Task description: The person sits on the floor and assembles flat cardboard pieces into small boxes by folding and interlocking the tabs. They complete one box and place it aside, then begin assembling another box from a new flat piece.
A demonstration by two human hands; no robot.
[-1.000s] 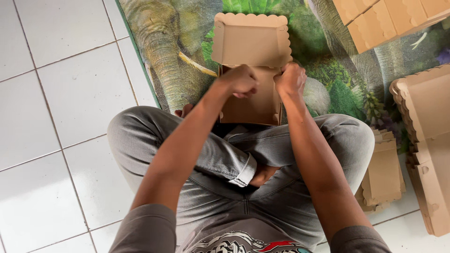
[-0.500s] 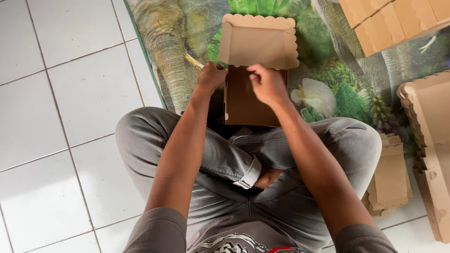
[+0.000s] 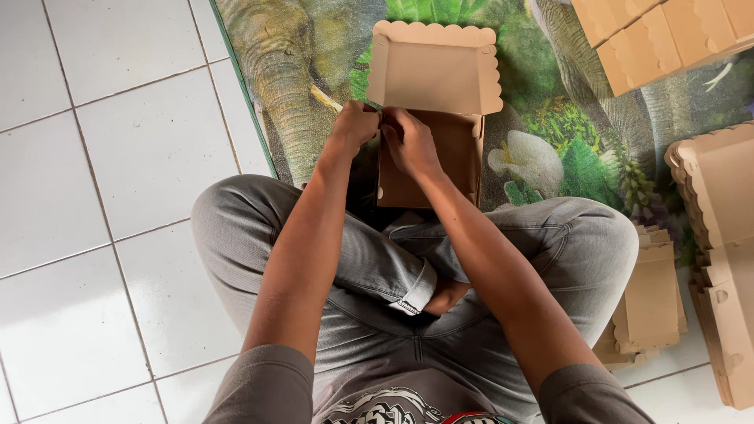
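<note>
white floor tiles (image 3: pixel 118 157) fill the left side, and a mat printed with elephants and leaves (image 3: pixel 290 86) starts where they end. the person sits cross-legged in grey jeans (image 3: pixel 369 267), both arms stretched forward over the knees. the left hand (image 3: pixel 355 126) is curled at the near left corner of a brown cardboard box (image 3: pixel 440 157), its fingers bent tight and pinching the left side wall where the scalloped edge folds in. just beside it, almost knuckle to knuckle, the right hand (image 3: pixel 408 143) is bent over the same corner, fingers closed on the flap from the inside; i cannot see the fingertips of either hand well enough to say how much card each one grips. the box lies on the mat straight ahead of the legs, its long axis running away from the person, with the scalloped lid (image 3: pixel 434 69) standing open at the far end. both hands sit on its left edge, so the right wall of the box is untouched and lies further from the fingers, nearer the right hand. farther right, a stack of flat cardboard blanks (image 3: pixel 648 302) rests by the knee, more box pieces (image 3: pixel 719 259) pile at the right edge, and folded boxes (image 3: pixel 660 35) sit at the top corner.
</note>
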